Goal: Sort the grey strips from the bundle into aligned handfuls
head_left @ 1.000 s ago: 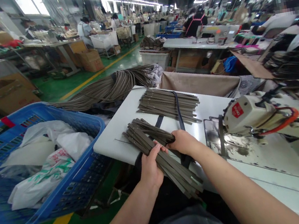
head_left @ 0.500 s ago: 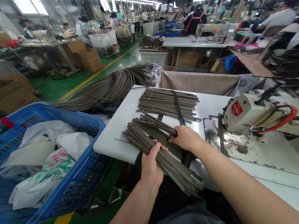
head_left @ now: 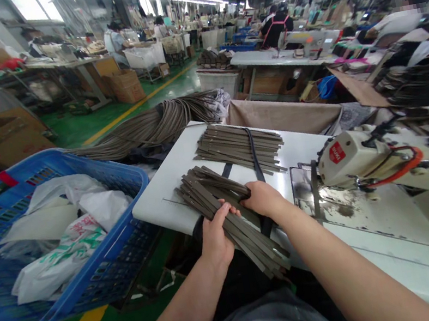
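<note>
My left hand (head_left: 214,236) is wrapped round a thick bundle of flat grey-brown strips (head_left: 203,193) at the near edge of the white table (head_left: 163,197). The bundle runs from the tabletop down past the edge toward my lap. My right hand (head_left: 261,198) is closed on the upper strips of the same bundle, its fingers curled over them. A second stack of like strips (head_left: 237,148) lies farther back on the table, with a dark strap (head_left: 254,153) across it.
A sewing machine (head_left: 364,159) stands to the right on the table. A blue crate (head_left: 44,229) with white bags sits to my left. Long grey strips (head_left: 158,123) drape behind the table. Other people work at tables farther back.
My right hand lifted a few top strips away from the bundle, then pressed them back down onto it. My left hand kept its grip.
</note>
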`<act>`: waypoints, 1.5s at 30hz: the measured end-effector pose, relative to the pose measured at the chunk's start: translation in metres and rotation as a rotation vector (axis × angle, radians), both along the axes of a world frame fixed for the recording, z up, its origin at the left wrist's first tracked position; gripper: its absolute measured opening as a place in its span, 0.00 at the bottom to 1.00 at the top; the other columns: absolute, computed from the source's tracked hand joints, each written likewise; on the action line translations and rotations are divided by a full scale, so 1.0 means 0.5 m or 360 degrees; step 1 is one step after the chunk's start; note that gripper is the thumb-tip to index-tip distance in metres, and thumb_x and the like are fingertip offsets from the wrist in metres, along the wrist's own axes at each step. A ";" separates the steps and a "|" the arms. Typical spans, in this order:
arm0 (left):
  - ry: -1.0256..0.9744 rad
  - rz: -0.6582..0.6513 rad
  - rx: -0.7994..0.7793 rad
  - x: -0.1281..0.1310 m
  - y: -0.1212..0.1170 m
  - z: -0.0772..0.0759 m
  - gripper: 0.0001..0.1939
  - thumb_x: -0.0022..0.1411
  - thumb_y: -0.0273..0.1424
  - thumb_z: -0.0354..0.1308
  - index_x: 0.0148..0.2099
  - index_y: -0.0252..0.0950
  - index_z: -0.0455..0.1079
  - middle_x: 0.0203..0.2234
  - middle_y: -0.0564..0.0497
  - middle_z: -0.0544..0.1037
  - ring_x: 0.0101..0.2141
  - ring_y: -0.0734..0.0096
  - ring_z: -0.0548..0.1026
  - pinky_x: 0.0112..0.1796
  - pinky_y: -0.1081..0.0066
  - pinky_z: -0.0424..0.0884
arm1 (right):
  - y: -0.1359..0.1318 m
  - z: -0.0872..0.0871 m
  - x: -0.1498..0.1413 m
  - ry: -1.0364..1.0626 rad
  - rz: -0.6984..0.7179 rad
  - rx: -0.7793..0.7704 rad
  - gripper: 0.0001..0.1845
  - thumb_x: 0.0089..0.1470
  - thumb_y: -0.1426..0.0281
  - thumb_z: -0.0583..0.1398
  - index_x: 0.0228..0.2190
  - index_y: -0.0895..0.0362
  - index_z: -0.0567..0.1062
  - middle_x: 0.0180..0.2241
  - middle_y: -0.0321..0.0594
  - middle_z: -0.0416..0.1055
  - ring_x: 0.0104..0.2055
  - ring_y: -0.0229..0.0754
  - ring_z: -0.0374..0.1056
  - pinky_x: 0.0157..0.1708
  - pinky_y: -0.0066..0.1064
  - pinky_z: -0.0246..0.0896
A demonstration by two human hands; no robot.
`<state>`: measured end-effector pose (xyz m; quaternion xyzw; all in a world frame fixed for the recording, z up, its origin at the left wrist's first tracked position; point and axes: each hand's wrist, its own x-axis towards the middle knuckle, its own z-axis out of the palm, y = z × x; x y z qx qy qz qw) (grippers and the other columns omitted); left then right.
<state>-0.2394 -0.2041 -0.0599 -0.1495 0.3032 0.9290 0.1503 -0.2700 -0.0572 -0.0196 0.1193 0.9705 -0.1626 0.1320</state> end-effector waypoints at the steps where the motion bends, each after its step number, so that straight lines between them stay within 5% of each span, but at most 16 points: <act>1: 0.0000 0.0001 -0.0003 0.000 0.000 -0.001 0.15 0.47 0.27 0.73 0.38 0.33 0.73 0.26 0.52 0.76 0.29 0.73 0.75 0.38 0.68 0.75 | -0.001 0.000 0.001 0.0007 -0.0002 -0.0003 0.11 0.51 0.65 0.65 0.37 0.56 0.78 0.39 0.47 0.79 0.40 0.47 0.74 0.32 0.29 0.59; 12: 0.0029 -0.0026 0.0038 -0.001 -0.011 -0.005 0.15 0.47 0.28 0.72 0.37 0.34 0.73 0.25 0.54 0.73 0.28 0.74 0.73 0.39 0.66 0.75 | 0.023 0.023 0.000 0.0062 -0.0044 -0.0071 0.07 0.53 0.68 0.61 0.35 0.56 0.77 0.29 0.40 0.77 0.31 0.41 0.71 0.27 0.28 0.55; 20: 0.0036 -0.0071 0.0049 0.005 -0.018 0.002 0.14 0.48 0.28 0.72 0.38 0.34 0.73 0.24 0.55 0.73 0.28 0.74 0.73 0.37 0.69 0.73 | -0.004 0.013 0.019 -0.0015 -0.0034 -0.0032 0.17 0.49 0.57 0.66 0.36 0.56 0.77 0.37 0.48 0.79 0.39 0.48 0.75 0.29 0.30 0.57; 45: 0.0064 -0.0055 0.0005 0.005 -0.015 -0.002 0.14 0.48 0.28 0.72 0.38 0.34 0.74 0.25 0.53 0.74 0.28 0.74 0.73 0.38 0.68 0.74 | -0.029 0.014 0.037 0.0069 0.0043 0.0071 0.13 0.53 0.61 0.63 0.39 0.54 0.76 0.42 0.48 0.78 0.43 0.51 0.75 0.36 0.33 0.63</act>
